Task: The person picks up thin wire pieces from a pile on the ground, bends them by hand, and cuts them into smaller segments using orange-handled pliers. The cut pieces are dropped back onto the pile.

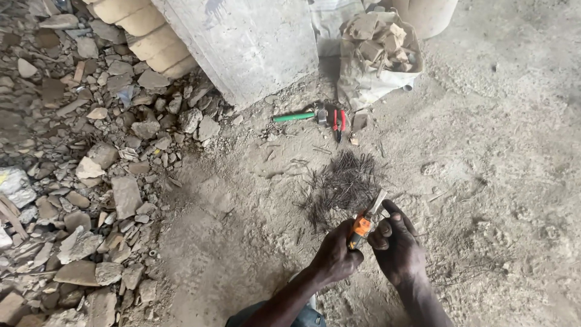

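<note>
A: Which way does the tool point, the one we hold?

B: The orange-handled cutter (364,223) lies on a slant, its long axis running from lower left to upper right. Its pale metal end points up and away from us, towards the heap of dark wire bits (346,183) on the dirt floor (496,151). It sits low in the middle of the view, between our two hands.

A: How is our grip on it?

B: Our left hand (334,255) is clenched round the lower handle. Our right hand (396,245) curls beside the head, fingers touching it; whether it truly grasps, we cannot tell.

A: What is hard to see?

B: Most of the handle is hidden under our fingers, and the working end is too small to make out. Our forearms are cut off at the bottom edge.

A: And further off?

B: A green-handled hammer (299,116) and red-handled pliers (339,121) lie by the concrete pillar (248,42), near a sack of rubble pieces (378,54).
</note>
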